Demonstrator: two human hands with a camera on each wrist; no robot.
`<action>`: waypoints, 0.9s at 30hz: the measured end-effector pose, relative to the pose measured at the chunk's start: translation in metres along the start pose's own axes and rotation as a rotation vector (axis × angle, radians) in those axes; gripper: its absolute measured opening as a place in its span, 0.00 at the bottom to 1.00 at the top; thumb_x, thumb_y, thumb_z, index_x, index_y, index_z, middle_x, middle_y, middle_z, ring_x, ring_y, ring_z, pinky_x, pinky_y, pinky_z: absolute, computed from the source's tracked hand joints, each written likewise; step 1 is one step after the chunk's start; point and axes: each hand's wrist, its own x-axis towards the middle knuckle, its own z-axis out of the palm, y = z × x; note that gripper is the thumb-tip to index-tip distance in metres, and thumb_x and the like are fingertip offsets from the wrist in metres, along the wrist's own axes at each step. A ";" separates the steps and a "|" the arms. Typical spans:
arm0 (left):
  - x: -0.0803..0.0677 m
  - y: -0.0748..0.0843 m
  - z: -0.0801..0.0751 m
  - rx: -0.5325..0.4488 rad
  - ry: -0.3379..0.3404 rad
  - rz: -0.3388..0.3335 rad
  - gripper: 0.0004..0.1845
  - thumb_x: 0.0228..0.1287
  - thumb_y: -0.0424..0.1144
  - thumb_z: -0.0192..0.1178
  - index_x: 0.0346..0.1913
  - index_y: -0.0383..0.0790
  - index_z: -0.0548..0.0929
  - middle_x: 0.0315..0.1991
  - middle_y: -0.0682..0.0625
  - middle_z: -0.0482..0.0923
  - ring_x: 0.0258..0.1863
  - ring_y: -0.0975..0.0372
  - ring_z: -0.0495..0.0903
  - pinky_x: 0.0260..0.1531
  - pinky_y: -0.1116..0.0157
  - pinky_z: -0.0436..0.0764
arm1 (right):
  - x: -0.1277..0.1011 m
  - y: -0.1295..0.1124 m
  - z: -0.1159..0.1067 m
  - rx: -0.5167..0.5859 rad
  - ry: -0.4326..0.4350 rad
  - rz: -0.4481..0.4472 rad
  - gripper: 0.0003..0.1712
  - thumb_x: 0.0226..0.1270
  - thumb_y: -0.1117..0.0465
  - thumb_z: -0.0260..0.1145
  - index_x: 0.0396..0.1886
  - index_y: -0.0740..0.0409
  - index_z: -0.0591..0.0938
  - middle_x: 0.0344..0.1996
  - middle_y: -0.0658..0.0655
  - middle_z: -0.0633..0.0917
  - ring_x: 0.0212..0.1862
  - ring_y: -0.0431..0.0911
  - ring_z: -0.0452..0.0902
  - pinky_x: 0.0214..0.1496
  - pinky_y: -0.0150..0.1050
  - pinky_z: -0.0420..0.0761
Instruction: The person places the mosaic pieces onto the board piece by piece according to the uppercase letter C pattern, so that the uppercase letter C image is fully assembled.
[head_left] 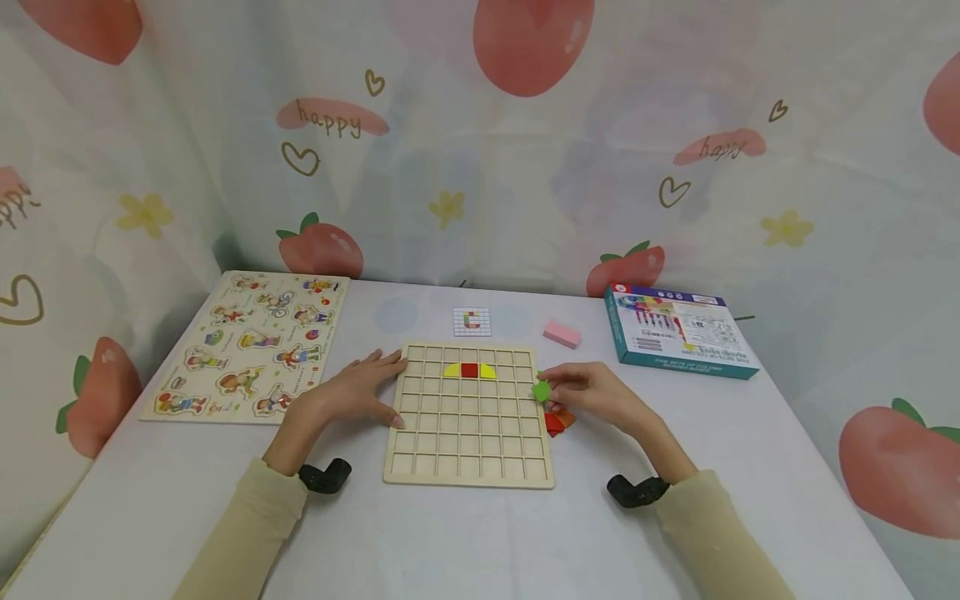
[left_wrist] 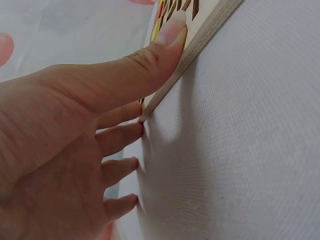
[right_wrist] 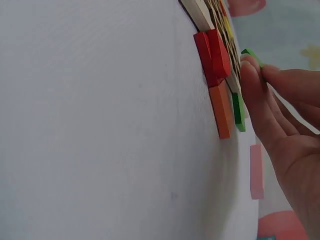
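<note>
Green and flat, a small wooden piece (head_left: pixel 542 391) sits pinched in the grip of the right hand (head_left: pixel 592 395), fingertips closed on it just off the right edge of the wooden grid board (head_left: pixel 470 460). In the right wrist view the green piece (right_wrist: pixel 251 55) shows between thumb and fingertips (right_wrist: pixel 250 80). Below the hand, on the table (head_left: pixel 480 542), lie more flat blocks touching one another: red pieces (right_wrist: pixel 212 56), an orange piece (right_wrist: pixel 220 111) and another green one (right_wrist: pixel 239 112).

The board is pale plywood cut into square cells; in its second row sit a red square (head_left: pixel 469 371) flanked by two yellow curved pieces (head_left: pixel 452 371). The left hand (head_left: pixel 352 393) rests against the board's left edge, fingers straight and spread, thumb pressed on the layered rim (left_wrist: pixel 200 45), holding nothing.

Behind the board lies a small white pattern card (head_left: pixel 472 321) printed with a grid, and a pink rectangular block (head_left: pixel 562 335). To the right is a teal cardboard box (head_left: pixel 678 333), its print too small to read. To the left lies a wooden peg puzzle (head_left: pixel 247 343) with cartoon figures. A cloth backdrop (head_left: pixel 330 121) with peaches and hearts reads "happy"
</note>
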 end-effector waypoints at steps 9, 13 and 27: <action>0.001 -0.001 0.001 0.000 -0.004 0.001 0.55 0.54 0.52 0.78 0.80 0.37 0.61 0.83 0.42 0.49 0.83 0.40 0.40 0.80 0.39 0.42 | 0.017 -0.012 0.015 0.009 0.002 0.025 0.23 0.73 0.61 0.67 0.64 0.64 0.81 0.42 0.58 0.91 0.43 0.48 0.89 0.46 0.32 0.87; -0.001 -0.001 0.000 0.004 -0.004 -0.009 0.54 0.55 0.52 0.78 0.80 0.37 0.61 0.83 0.41 0.49 0.83 0.40 0.40 0.80 0.39 0.43 | 0.026 -0.018 0.023 0.003 0.009 0.019 0.23 0.72 0.61 0.67 0.63 0.64 0.82 0.44 0.59 0.90 0.43 0.48 0.89 0.48 0.29 0.85; -0.003 0.003 0.000 -0.001 -0.002 -0.009 0.54 0.55 0.50 0.77 0.80 0.37 0.61 0.83 0.42 0.49 0.83 0.40 0.40 0.81 0.39 0.42 | 0.047 -0.035 0.050 -0.119 0.044 -0.045 0.18 0.69 0.60 0.71 0.57 0.60 0.87 0.43 0.55 0.88 0.43 0.45 0.82 0.51 0.33 0.84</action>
